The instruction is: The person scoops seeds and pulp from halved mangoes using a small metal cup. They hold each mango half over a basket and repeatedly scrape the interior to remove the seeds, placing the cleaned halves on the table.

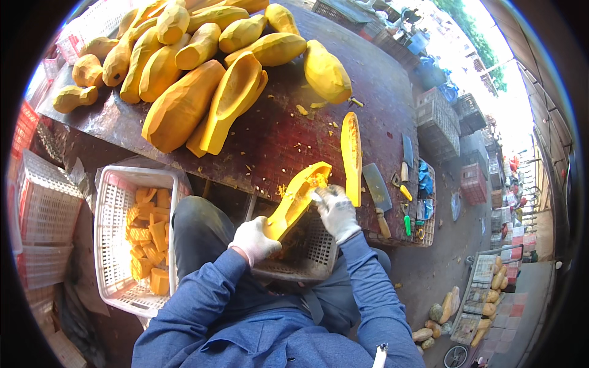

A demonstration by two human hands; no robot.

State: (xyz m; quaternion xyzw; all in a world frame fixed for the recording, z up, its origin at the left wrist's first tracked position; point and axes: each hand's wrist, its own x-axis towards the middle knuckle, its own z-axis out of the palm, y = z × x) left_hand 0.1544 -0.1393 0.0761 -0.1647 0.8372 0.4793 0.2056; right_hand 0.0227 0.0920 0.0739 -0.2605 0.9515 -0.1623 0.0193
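Note:
In my gloved left hand (256, 241) is the narrow end of a peeled, halved squash (291, 205), tilted with its hollow side up. My gloved right hand (338, 212) is at the wide end, its curled fingers against the stringy pulp (317, 178). A small pale shiny bit shows by those fingertips; whether it is a tool is hidden. Below the squash, between my knees, stands a dirty plastic crate (317, 250). Another squash half (352, 156) lies on the table just beyond my right hand.
Peeled squashes (184, 101) crowd the table (294, 133)'s far left. On its right lie a cleaver (377, 186), another knife (407, 152), a yellow-handled peeler (402, 187) and a green-handled one (406, 218). A white crate (105, 230) of squash chunks (149, 230) stands left. A loaded cart (476, 294) stands right.

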